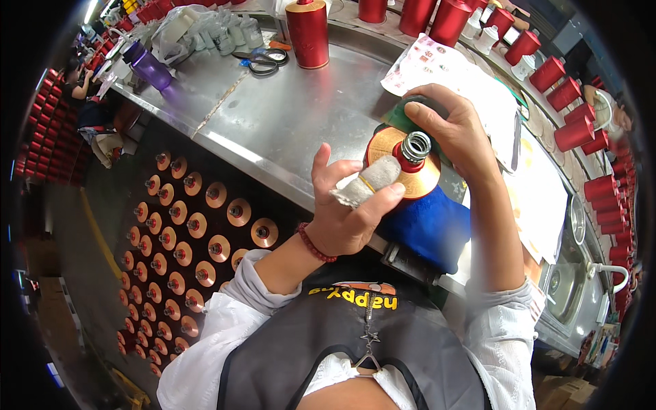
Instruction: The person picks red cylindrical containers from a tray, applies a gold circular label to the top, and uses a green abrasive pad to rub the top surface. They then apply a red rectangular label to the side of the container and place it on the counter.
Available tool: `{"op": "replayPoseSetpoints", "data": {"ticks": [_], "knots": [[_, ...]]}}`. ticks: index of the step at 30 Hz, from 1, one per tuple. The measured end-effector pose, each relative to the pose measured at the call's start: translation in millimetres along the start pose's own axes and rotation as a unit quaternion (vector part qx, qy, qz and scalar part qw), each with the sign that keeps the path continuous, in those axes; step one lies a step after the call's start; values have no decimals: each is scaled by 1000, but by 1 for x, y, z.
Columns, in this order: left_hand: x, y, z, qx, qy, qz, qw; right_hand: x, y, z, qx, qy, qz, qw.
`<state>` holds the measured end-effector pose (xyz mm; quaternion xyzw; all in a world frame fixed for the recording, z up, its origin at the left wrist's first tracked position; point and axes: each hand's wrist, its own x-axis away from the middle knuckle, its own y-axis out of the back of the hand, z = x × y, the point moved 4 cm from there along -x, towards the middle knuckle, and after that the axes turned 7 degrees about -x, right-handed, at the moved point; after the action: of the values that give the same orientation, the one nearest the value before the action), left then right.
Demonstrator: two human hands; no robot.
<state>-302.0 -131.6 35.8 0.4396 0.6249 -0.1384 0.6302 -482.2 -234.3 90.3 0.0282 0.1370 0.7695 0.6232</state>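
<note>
A red bottle [410,164] with a flat gold shoulder and a clear threaded neck stands tilted towards me, at the table's near edge. Blue cloth [434,225] lies just below it. My left hand [352,212] is at the bottle's left side, fingers spread. One finger seems covered by a grey cloth wrap [376,179] bound with a thin yellow band, and the thumb tip is by the gold shoulder. My right hand [447,126] curls around a dark green pad-like piece [403,117] at the bottle's far side, its lower fingers hidden.
Another red bottle [307,34] stands at the metal table's [253,113] back, beside black scissors [263,61]. Papers [444,65] lie right, a purple bottle [147,65] far left. Red bottles [574,133] line the curved right side; several gold-topped ones [178,253] stand low on the left.
</note>
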Motion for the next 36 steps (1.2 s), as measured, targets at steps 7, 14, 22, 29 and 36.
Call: {"op": "replayPoseSetpoints", "data": {"ticks": [7,14,22,29,36], "knots": [[-28,-5,-33,-75,-91,69,991,8,2,8,-5,15,-17,1000],[-10,-23,17,316,255,93,909,-1,1,9,31,49,-7,998],[-5,-35,38,378,237,211,870,-50,-20,37,200,70,172,962],[-7,-39,45,362,210,190,888,-31,7,9,133,19,-17,991],[-2,-43,42,375,196,158,892,34,25,11,149,79,-165,972]]}}
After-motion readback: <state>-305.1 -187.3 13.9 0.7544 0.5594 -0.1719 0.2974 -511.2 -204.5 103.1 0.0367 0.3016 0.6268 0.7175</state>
